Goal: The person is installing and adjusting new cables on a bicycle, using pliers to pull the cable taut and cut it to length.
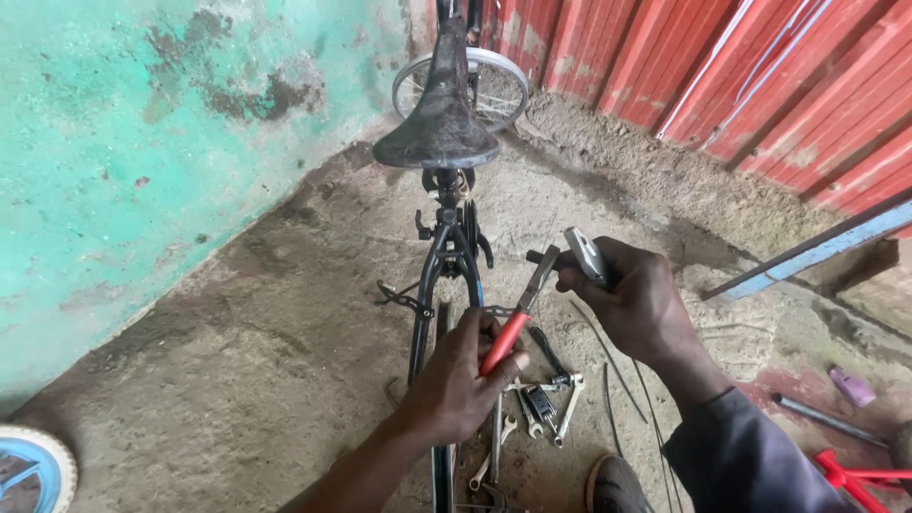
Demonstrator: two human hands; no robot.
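Single head cam, worn by the person; looks steeply down and forward along the bicycle frame (439, 285) from behind the saddle (439, 114); close on both hands, concrete floor (237, 361) and wall corner beyond. No second view, so no overlap.

Below the saddle (439, 114): frame (427, 285) partly hidden behind left hand (454, 380). Beyond the saddle: front wheel (494, 81) mostly blocked. Far lower left of it: pale wheel (33, 470) cut by edge. Lower right: red frame (860, 475) cropped; small part in right hand (636, 299) unclear.

Red-handled pliers (518, 313), black saddle (439, 114), flaking green wall (142, 142), perhaps rusty red sheeting (760, 66).
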